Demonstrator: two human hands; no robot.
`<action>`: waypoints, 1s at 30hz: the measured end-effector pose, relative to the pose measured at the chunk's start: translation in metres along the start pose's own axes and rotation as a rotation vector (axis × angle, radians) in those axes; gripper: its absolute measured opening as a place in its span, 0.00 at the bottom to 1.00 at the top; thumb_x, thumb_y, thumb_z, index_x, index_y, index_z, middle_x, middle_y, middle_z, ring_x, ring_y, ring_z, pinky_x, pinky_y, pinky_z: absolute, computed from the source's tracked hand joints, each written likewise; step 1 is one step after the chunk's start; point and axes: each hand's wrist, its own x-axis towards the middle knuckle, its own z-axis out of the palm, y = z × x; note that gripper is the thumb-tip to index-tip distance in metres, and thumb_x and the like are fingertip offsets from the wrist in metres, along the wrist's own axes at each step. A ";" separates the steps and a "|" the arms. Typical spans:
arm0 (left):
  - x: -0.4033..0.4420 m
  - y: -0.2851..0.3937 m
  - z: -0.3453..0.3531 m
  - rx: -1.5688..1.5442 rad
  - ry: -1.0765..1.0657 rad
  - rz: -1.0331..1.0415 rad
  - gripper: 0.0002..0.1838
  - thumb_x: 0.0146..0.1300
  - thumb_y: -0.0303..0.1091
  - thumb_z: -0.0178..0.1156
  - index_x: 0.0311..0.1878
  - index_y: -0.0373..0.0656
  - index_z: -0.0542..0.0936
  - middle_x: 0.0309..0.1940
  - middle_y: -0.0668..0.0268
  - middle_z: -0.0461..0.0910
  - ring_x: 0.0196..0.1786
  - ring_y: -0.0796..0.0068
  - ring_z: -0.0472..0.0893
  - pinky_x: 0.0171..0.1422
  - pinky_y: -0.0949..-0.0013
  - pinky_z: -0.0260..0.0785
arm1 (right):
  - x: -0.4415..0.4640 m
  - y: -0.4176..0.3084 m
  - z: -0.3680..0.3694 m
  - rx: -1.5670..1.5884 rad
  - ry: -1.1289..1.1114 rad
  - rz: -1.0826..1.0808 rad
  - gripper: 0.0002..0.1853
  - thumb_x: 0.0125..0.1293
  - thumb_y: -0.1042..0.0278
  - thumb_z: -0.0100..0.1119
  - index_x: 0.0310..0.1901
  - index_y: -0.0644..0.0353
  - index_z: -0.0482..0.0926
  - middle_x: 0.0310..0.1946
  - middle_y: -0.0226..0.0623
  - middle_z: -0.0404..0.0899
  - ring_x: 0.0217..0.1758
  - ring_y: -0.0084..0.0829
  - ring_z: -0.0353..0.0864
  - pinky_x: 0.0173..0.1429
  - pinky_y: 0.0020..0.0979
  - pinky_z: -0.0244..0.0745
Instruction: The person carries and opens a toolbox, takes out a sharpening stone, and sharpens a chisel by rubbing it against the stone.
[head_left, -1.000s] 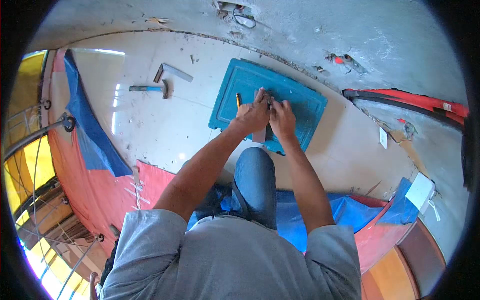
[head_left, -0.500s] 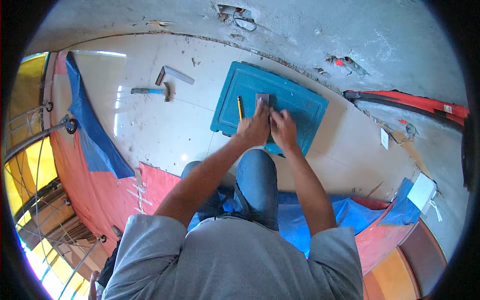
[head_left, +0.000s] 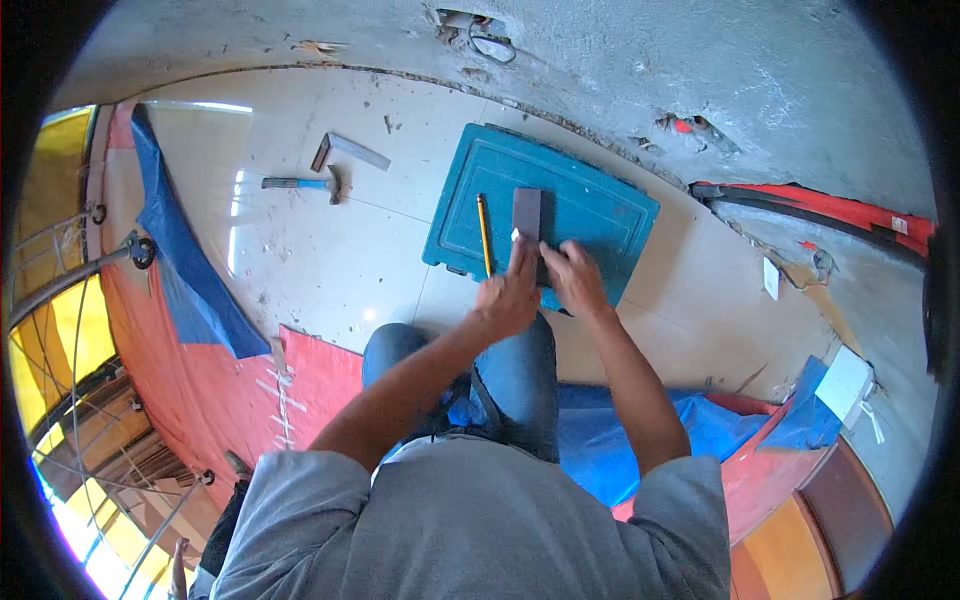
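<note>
A dark rectangular block, like a sharpening stone (head_left: 527,212), lies lengthwise on the lid of a teal plastic case (head_left: 590,205). My left hand (head_left: 508,297) is over the block's near end, fingers pressed together and pointing forward. A small bright spot, perhaps a blade tip, shows at its fingertips. Close beside it on the right, my right hand (head_left: 577,280) is closed, its fingers bent toward the block. Whatever the two hands grip is mostly covered by the fingers. Left of the block, a yellow pencil (head_left: 484,230) lies on the lid, its lower end near my left hand.
On the pale tiled floor to the left lie a claw hammer (head_left: 305,184) and a try square (head_left: 350,151). A rough grey wall (head_left: 620,70) runs behind the case. Blue sheeting (head_left: 185,260) and red sheeting (head_left: 200,390) cover nearby floor. Part of another person shows at lower left.
Both hands have slid toward my body along the block, the left one more. More of the block and pencil is uncovered.
</note>
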 end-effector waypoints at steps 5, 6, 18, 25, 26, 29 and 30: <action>0.048 -0.005 0.002 -0.162 0.041 0.034 0.41 0.72 0.44 0.56 0.82 0.34 0.56 0.83 0.38 0.50 0.58 0.35 0.84 0.54 0.46 0.83 | 0.032 0.009 -0.014 -0.015 0.134 0.048 0.25 0.62 0.76 0.64 0.64 0.56 0.81 0.43 0.46 0.77 0.46 0.52 0.82 0.47 0.49 0.80; 0.069 -0.008 -0.008 -0.146 0.035 0.028 0.42 0.74 0.45 0.56 0.82 0.33 0.53 0.83 0.40 0.49 0.61 0.33 0.82 0.55 0.45 0.83 | 0.042 0.006 -0.012 -0.020 0.140 0.044 0.25 0.62 0.76 0.64 0.64 0.56 0.81 0.43 0.46 0.77 0.46 0.52 0.82 0.47 0.49 0.80; 0.059 -0.029 0.020 0.013 0.056 0.203 0.34 0.72 0.41 0.56 0.77 0.34 0.66 0.82 0.41 0.53 0.70 0.38 0.77 0.48 0.53 0.85 | 0.033 0.005 -0.004 0.015 0.170 0.102 0.23 0.65 0.74 0.63 0.63 0.55 0.81 0.41 0.48 0.76 0.45 0.53 0.80 0.46 0.50 0.78; -0.004 -0.005 0.013 -0.094 -0.087 0.054 0.43 0.71 0.45 0.57 0.83 0.37 0.53 0.84 0.42 0.50 0.54 0.37 0.86 0.55 0.45 0.82 | -0.033 -0.018 -0.006 0.076 0.019 0.116 0.23 0.61 0.77 0.66 0.59 0.56 0.83 0.39 0.46 0.75 0.45 0.53 0.81 0.45 0.50 0.78; -0.008 -0.002 0.014 -0.135 -0.088 0.071 0.43 0.71 0.45 0.57 0.83 0.36 0.53 0.84 0.43 0.50 0.54 0.37 0.86 0.55 0.45 0.82 | -0.030 -0.010 -0.001 0.078 0.011 0.121 0.23 0.61 0.77 0.66 0.59 0.56 0.83 0.39 0.46 0.75 0.45 0.53 0.81 0.45 0.50 0.78; 0.060 -0.032 0.018 -0.071 -0.018 0.138 0.41 0.71 0.43 0.56 0.82 0.35 0.56 0.83 0.43 0.52 0.57 0.39 0.85 0.56 0.45 0.81 | 0.023 -0.005 -0.004 0.037 0.182 0.148 0.24 0.60 0.77 0.66 0.60 0.57 0.82 0.39 0.45 0.76 0.45 0.51 0.80 0.46 0.49 0.79; 0.070 -0.034 0.006 -0.034 0.011 0.174 0.40 0.71 0.42 0.56 0.81 0.35 0.57 0.83 0.44 0.53 0.57 0.41 0.85 0.56 0.46 0.81 | 0.028 -0.007 -0.002 0.036 0.188 0.145 0.24 0.60 0.77 0.66 0.60 0.57 0.82 0.39 0.45 0.76 0.45 0.51 0.80 0.46 0.49 0.79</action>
